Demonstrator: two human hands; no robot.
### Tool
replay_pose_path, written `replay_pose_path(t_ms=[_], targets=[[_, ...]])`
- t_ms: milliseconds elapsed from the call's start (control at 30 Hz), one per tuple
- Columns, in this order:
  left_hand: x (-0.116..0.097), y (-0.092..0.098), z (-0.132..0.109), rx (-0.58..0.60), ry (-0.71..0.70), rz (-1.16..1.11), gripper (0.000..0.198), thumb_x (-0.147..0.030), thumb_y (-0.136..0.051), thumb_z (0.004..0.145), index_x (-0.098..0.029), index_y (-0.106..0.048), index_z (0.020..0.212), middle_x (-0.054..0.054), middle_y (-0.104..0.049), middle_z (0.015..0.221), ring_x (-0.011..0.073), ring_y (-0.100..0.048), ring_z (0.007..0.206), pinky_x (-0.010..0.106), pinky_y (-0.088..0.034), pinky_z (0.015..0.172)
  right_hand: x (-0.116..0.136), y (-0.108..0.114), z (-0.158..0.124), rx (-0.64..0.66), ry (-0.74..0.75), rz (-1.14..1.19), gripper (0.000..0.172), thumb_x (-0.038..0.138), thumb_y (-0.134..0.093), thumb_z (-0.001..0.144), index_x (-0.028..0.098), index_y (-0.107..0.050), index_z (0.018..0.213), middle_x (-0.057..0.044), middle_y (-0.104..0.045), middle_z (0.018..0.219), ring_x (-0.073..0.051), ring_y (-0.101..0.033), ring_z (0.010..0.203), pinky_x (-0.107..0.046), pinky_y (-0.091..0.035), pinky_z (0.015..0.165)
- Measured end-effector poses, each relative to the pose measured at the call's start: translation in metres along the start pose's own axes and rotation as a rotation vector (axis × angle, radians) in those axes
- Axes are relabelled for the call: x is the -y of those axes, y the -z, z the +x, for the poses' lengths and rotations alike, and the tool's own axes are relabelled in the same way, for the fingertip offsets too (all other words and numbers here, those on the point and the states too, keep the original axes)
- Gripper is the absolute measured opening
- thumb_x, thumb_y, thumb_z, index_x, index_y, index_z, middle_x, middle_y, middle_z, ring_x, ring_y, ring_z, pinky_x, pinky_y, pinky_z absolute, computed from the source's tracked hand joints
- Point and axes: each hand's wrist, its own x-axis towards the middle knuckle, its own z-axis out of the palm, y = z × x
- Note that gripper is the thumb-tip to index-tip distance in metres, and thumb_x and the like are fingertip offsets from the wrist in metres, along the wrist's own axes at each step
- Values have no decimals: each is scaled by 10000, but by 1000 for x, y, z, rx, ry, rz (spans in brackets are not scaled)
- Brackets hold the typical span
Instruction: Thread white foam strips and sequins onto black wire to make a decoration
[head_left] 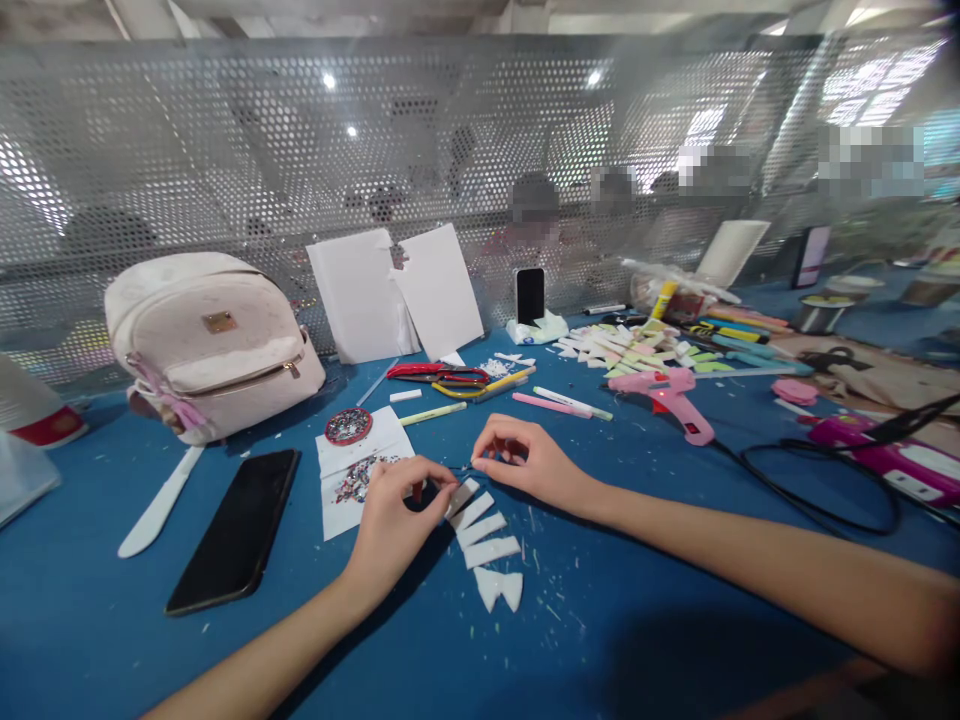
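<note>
My left hand [409, 500] is closed in a pinch just above the top white strip, holding something dark and thin that is too small to name. Close to its right, my right hand [517, 460] also pinches a tiny item at its fingertips; a thin dark line runs between the two hands. Below them, several white strips [491, 551] lie fanned in a column that ends in a notched, fishtail-shaped white piece [499, 588]. Left of my left hand, a white paper [341, 515] bears loose multicoloured bits and a round red-rimmed dish [349, 427] of similar bits.
A black phone [236, 530] and white knife [161, 503] lie left, before a pale backpack [214, 340]. Red-handled scissors [439, 376] and pens lie behind my hands. At right are a pink glue gun [675, 395], paper pieces [622, 350] and a black cable [817, 450].
</note>
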Motion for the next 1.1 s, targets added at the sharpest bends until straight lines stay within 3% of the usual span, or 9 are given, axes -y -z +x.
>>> replay_pose_path(t_ms=[1100], targets=[[-2, 1, -1, -30, 1, 4, 86, -258, -638, 868, -256, -704, 813, -30, -739, 808, 171, -567, 683, 351, -327, 775, 2, -1, -3, 49, -20, 3, 97, 248, -669, 863, 170, -671, 806, 4, -554, 801, -106, -471, 657, -243, -353, 583]])
